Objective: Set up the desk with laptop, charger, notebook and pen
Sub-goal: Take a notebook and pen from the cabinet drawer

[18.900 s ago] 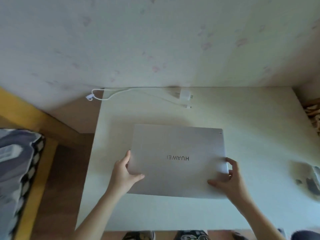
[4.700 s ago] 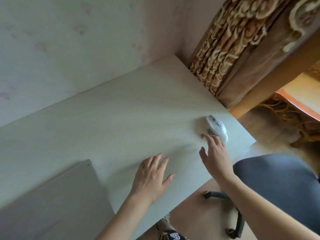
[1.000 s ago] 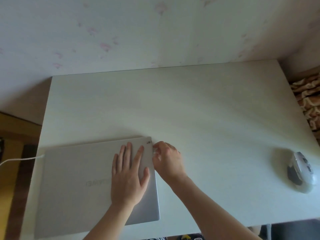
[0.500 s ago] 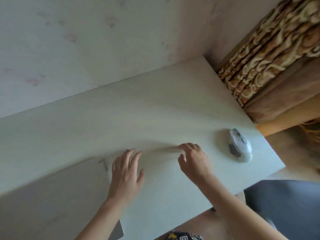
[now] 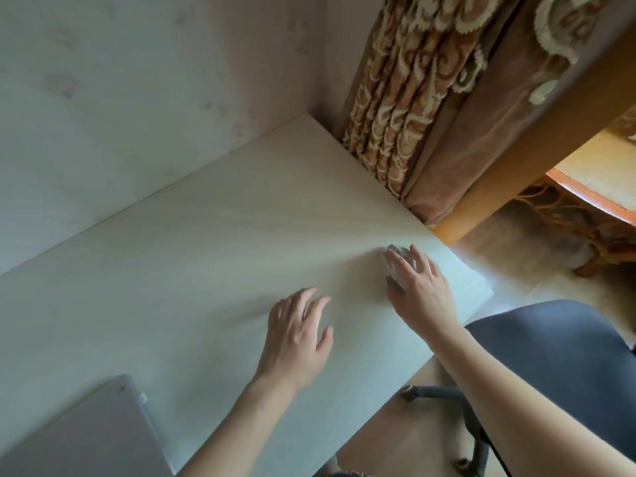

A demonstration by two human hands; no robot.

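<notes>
The closed silver laptop lies at the near left of the pale desk, with a small plug stuck in its right edge. My right hand rests over the white-and-grey mouse near the desk's right edge, fingers draped on it. Only the mouse's far end and left side show. My left hand hovers flat over the bare desk middle, fingers spread, holding nothing. No notebook or pen is in view, and the charger brick is out of frame.
A patterned brown curtain hangs at the desk's far right corner beside a wooden post. A dark office chair stands to the right of the desk. The wall runs along the desk's back edge.
My right hand moved right from the desk surface onto the mouse. My left hand left the laptop's corner and shifted right. The view swung to the right.
</notes>
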